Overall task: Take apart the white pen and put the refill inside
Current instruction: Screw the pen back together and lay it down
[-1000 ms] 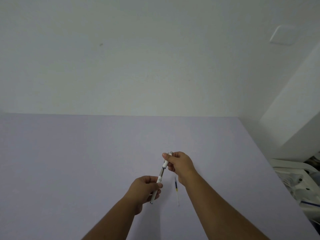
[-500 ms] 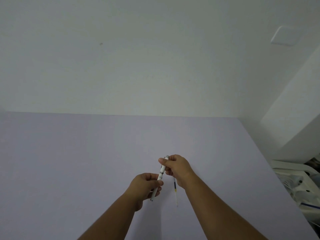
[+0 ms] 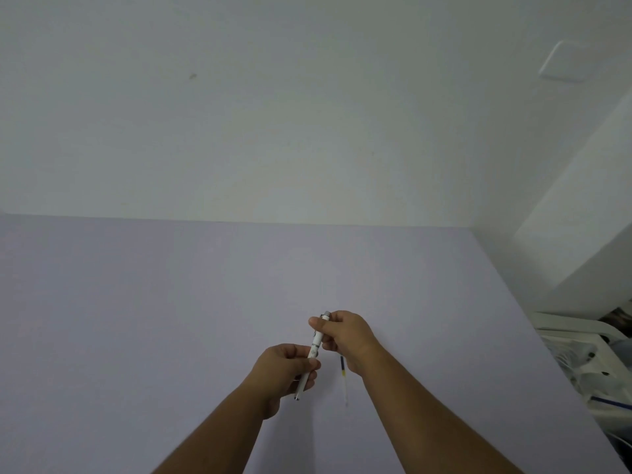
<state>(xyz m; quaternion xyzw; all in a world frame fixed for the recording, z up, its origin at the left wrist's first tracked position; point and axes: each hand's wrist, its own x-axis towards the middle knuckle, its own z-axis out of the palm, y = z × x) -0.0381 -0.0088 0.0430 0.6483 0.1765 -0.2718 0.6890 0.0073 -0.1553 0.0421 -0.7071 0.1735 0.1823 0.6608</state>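
We clench both grips, left hand [image 3: 285, 369] & right hand [image 3: 345, 331], on white pen [image 3: 316, 343]; refill [image 3: 343, 371] lies on tabletop [image 3: 136, 319], not yet inside.

Matt lilac table [image 3: 171, 319], glossy white pen [image 3: 316, 343]

The pen's plastic barrel shines, with metallic tips at both ends; at its 4 o'clock lies a thin translucent plastic refill [image 3: 344, 378].

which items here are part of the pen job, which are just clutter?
Job:
white pen, gripped by left hand and right hand
refill lying on the lilac table, beside the right wrist

Clutter:
white plastic items off the table's right edge
wall plate
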